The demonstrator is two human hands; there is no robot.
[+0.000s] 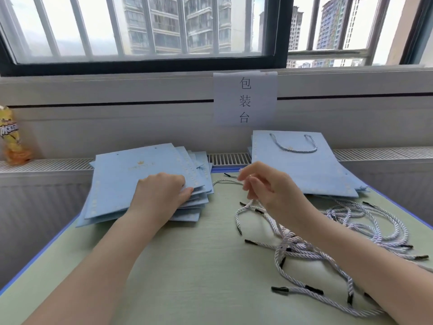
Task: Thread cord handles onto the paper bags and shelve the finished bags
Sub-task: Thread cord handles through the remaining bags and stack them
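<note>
At the far left we see a yellow snack packet (10,134) standing upright on the ledge below the window, well apart from the work. Next comes our fanned stack of flat blue paper bags (121,181), with no handles threaded; it lies on the left part of the pale green table (187,266), its far edge overhanging toward the radiator grille (228,158). Our left hand (161,195) rests on the right side of this stack, and its fingers curl over the edges of the top bags, gripping them at the near right corner. In the middle of the wall behind, a white paper sign (244,99) with three printed characters hangs down from the sill. Our right hand (267,186) hovers above the table between the two stacks, fingers loosely bent; a thin cord (226,181) runs toward its fingertips, but we cannot tell whether the hand pinches it or merely hangs over it. Under and to the right of that wrist lies a tangled heap of white twisted cord handles (311,245) with black tips, loose on the table. Behind the heap, at the right rear, sits the stack of finished bags (302,172), the top one with a cord handle looped across its face.
</note>
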